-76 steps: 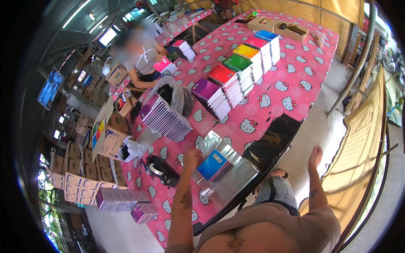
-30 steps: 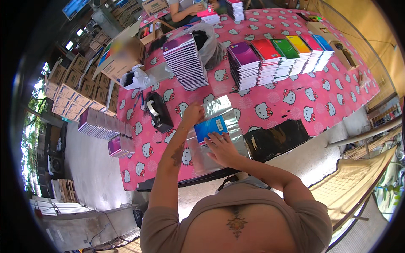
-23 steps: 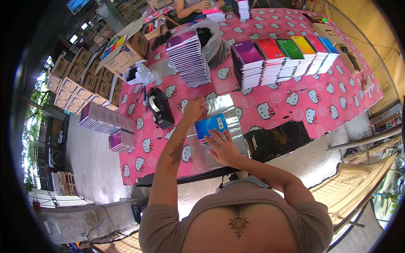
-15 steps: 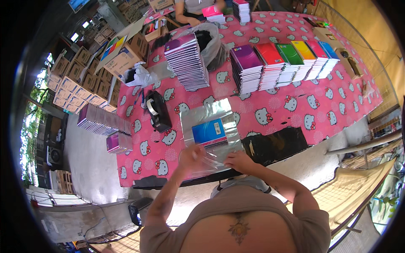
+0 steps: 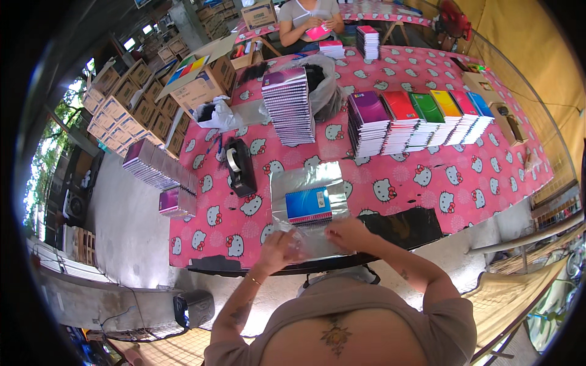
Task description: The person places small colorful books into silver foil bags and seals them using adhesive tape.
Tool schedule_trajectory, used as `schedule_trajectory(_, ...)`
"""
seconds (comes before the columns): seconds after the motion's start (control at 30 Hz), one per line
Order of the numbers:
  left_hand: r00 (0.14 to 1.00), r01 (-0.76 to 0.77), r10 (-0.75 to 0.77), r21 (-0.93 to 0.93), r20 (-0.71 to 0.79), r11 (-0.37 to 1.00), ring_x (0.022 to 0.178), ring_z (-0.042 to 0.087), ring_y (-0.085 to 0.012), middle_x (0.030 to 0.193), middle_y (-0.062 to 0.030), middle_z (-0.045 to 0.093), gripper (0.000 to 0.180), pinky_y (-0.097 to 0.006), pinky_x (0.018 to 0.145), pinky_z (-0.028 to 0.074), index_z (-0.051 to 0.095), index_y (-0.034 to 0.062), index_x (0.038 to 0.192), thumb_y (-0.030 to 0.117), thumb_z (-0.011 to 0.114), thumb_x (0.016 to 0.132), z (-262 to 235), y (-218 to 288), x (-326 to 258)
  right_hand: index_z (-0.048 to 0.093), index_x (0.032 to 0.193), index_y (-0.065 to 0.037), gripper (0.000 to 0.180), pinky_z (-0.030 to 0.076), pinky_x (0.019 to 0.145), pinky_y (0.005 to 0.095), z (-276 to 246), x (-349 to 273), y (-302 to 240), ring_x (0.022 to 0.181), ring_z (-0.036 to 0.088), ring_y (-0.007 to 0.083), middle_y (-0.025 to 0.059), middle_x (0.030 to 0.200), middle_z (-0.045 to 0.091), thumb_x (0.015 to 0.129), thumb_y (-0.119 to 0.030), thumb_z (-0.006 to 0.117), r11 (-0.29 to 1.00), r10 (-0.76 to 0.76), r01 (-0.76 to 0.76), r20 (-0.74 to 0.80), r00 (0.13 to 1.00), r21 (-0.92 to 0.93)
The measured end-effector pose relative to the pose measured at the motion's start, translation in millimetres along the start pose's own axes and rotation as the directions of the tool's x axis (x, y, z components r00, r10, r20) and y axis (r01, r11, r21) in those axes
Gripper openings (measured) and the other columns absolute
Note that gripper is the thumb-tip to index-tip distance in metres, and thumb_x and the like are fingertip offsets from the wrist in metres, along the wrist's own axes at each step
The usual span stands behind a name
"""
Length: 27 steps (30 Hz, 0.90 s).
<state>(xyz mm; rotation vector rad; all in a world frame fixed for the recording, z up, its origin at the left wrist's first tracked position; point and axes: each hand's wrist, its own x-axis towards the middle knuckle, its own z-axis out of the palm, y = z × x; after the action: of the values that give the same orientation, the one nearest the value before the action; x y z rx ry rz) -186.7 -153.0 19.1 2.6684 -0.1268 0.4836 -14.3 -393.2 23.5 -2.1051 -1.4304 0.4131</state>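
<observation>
At the near edge: both hands work the near end of a clear plastic sleeve (image 5: 311, 210) lying flat on the pink patterned tablecloth (image 5: 427, 183), with a blue notebook (image 5: 309, 204) inside it.
Left hand: the left hand (image 5: 282, 246) pinches the near left corner of the sleeve, fingers curled on the film.
Right hand: the right hand (image 5: 349, 232) presses on the near right edge, fingers bent over the film (whether it pinches or only holds it down, I cannot tell).
Step in hand: by my judgement, closing the open end of the sleeve around the notebook.
Next move calls for: folding the loose flap flat and holding it taut; the tape dispenser (image 5: 239, 166) stands just left of the sleeve, within reach of the left hand.
Change from earlier: a second ago the left hand reached to the far end of the sleeve and the right lay on the notebook; now both have drawn back to the near edge.
Around: the row of coloured notebook stacks (image 5: 421, 119) sits far right, the tall purple stack (image 5: 288, 104) far centre, well apart from the hands.
</observation>
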Motion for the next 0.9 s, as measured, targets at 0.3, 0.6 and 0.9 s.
schedule_trajectory(0.3,0.788,0.561,-0.485,-0.768,0.379,0.310,0.082,0.065,-0.0152,0.085,-0.0051,0.069,0.018,-0.029,0.078,0.050,0.070,0.0003,0.096,0.016,0.063,0.092,22.3,-122.5,12.2,0.064,0.117,-0.011,0.035,0.044,0.096,0.0477,19.7,28.7,-38.3,0.116,0.056,0.0310,0.0103,0.120,0.059,0.083,-0.022,0.067,0.910,-0.169,-0.014,-0.402,0.900,-0.413)
schedule_trajectory(0.6,0.895,0.388,-0.445,-0.447,-0.027,0.806,0.084,0.069,-0.0209,0.092,-0.0143,0.071,0.023,-0.034,0.076,0.054,0.073,0.0008,0.098,0.021,0.065,0.091,6.4,-89.9,137.8,0.053,0.136,-0.008,0.061,0.032,0.109,0.0567,70.7,47.3,-45.6,0.131,0.046,0.0314,0.0137,0.141,0.050,0.083,-0.031,0.071,0.944,-0.018,-0.122,-0.415,0.910,-0.308)
schedule_trajectory(0.9,0.960,-0.085,0.082,0.002,0.268,0.996,0.082,0.066,-0.0373,0.085,-0.0170,0.067,0.015,-0.047,0.077,0.053,0.069,0.0042,0.081,0.019,0.065,0.079,71.6,-137.8,199.1,0.055,0.134,-0.011,0.054,0.034,0.107,0.0553,69.3,51.8,-47.6,0.131,0.046,0.0285,0.0115,0.140,0.050,0.083,-0.024,0.069,0.938,-0.013,-0.124,-0.389,0.921,-0.325)
